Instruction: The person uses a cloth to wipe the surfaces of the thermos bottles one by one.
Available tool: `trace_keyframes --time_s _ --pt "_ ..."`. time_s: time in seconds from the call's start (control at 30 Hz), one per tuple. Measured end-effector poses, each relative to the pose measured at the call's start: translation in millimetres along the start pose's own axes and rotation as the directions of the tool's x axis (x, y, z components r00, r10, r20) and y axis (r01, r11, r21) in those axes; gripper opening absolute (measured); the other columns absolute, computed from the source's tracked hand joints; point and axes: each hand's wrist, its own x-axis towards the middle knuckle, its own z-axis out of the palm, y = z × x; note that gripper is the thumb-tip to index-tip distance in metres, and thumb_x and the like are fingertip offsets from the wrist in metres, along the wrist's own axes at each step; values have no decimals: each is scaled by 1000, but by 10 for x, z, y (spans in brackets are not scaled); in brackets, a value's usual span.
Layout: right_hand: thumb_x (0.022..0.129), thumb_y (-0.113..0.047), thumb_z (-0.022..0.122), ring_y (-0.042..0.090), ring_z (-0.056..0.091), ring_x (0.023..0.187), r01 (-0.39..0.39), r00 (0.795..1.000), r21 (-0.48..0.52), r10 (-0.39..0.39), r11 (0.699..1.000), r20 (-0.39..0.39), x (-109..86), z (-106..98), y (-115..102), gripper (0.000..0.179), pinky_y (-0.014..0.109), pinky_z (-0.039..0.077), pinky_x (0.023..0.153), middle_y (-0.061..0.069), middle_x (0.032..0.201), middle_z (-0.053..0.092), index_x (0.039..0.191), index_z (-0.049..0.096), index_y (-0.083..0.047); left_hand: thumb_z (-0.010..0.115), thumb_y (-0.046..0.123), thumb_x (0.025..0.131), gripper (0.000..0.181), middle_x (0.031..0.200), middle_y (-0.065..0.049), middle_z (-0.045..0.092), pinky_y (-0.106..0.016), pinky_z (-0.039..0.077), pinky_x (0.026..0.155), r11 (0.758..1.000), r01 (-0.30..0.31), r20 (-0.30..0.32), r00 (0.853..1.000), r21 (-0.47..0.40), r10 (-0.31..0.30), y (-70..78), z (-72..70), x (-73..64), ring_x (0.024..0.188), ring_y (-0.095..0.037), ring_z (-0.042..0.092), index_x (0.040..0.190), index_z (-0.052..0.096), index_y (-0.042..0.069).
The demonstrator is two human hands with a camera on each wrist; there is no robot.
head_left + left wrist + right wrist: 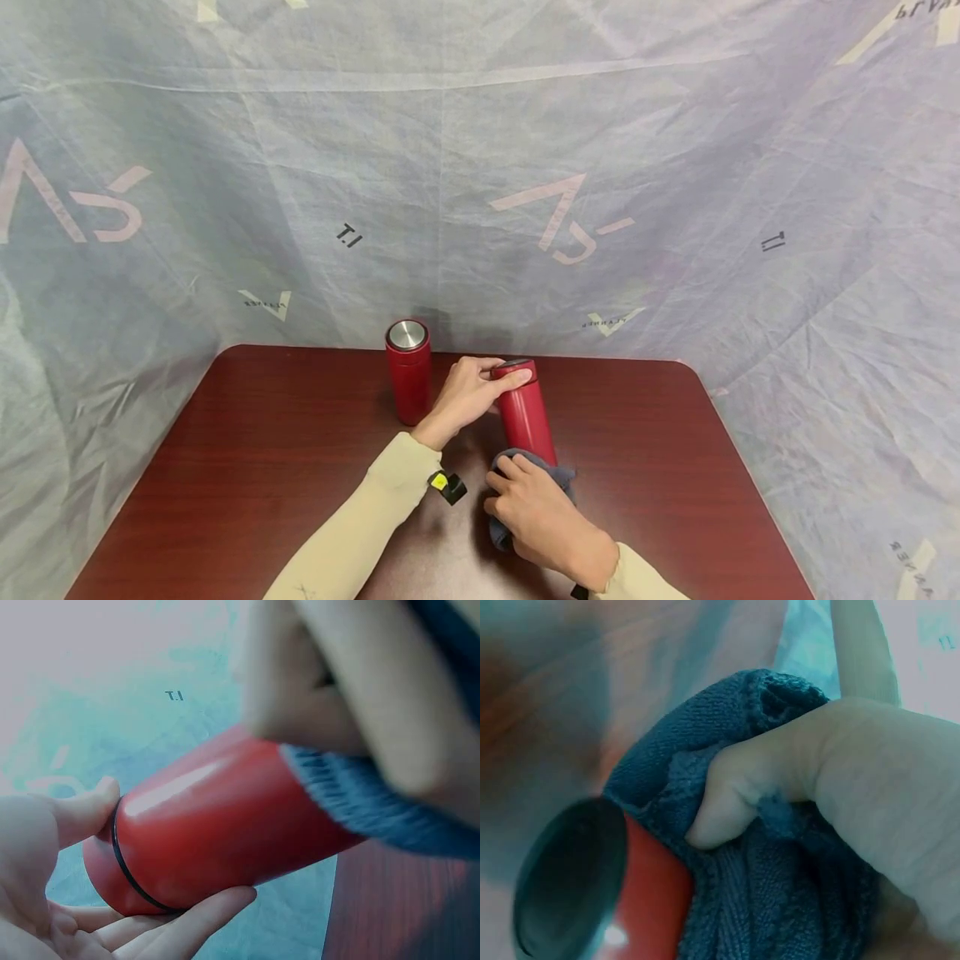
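Observation:
My left hand (467, 392) grips a red thermos bottle (527, 419) by its top end, thumb on one side and fingers round the other. The bottle is tilted. A thin black ring circles it near that hand in the left wrist view. My right hand (543, 510) holds a bunched dark blue cloth (682, 742) against the bottle's other end. In the right wrist view the bottle's dark round end (570, 877) sticks out past the cloth. Fingers and cloth hide part of the bottle's side.
A second red thermos bottle (410, 383) with a silver-topped lid stands upright on the table (300, 433), left of my left hand. Pale printed fabric (450, 167) hangs behind the table and along both sides.

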Motion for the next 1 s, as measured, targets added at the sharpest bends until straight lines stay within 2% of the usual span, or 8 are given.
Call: trace_keyframes --time_s 0.13,0.3,0.4,0.5,0.63,0.73,0.87,1.0 --pt "70 -34 91 17 52 94 26 1000 -21 -26 999 -3 -66 49 -88 18 30 44 85 -9 88 63 84 79 -33 85 38 93 63 105 -13 80 -45 66 71 1000 6 7 1000 -18 -6 -13 -11 8 79 -22 79 138 69 -3" --pt "73 -36 90 17 52 95 39 999 -40 -39 998 2 -115 81 -145 16 30 44 84 -10 90 64 85 79 -35 85 39 93 68 108 -15 80 -54 65 77 1000 21 -13 1000 -22 -21 0 -41 3 79 -23 79 142 65 -4" --pt "73 -36 89 17 52 95 40 999 -46 -39 998 4 -115 78 -151 16 30 43 83 -10 90 64 85 80 -35 85 40 93 68 108 -15 80 -54 65 78 1000 23 -17 1000 -15 -23 19 -57 -6 80 -22 79 142 66 -3" --pt "72 -35 90 17 51 94 33 999 -57 -33 998 11 -104 76 -146 17 29 42 81 -10 88 62 84 79 -36 85 41 92 69 108 -15 80 -48 66 74 1000 21 -17 1000 -7 -21 27 -63 -6 79 -22 79 143 65 -3" --pt "70 -35 91 17 51 92 21 1000 -56 -21 998 3 -102 77 -140 17 29 42 81 -10 85 61 81 78 -36 85 40 93 66 106 -14 80 -45 66 72 1000 12 4 1000 -14 -12 34 -47 -4 79 -22 79 140 67 -2" --pt "69 -34 91 18 52 91 15 1000 -48 -16 999 -25 -98 84 -140 17 30 43 83 -9 84 61 78 77 -34 86 38 93 62 104 -13 81 -51 66 75 999 5 21 1000 -32 -4 42 -32 -12 80 -22 79 138 69 -2" --pt "72 -31 90 18 53 89 9 998 -49 -12 999 -66 -69 87 -135 13 32 45 85 -8 83 64 76 78 -31 86 37 93 61 104 -13 81 -50 66 74 1000 0 22 1000 -22 1 48 -27 -22 79 -22 80 137 70 -2" --pt "76 -31 91 18 52 89 3 999 -61 -6 998 -45 -10 63 -106 12 31 43 82 -9 85 64 79 80 -32 86 38 93 62 104 -13 81 -49 66 74 1000 -9 12 1000 6 9 42 -31 -18 78 -23 80 139 69 -1"
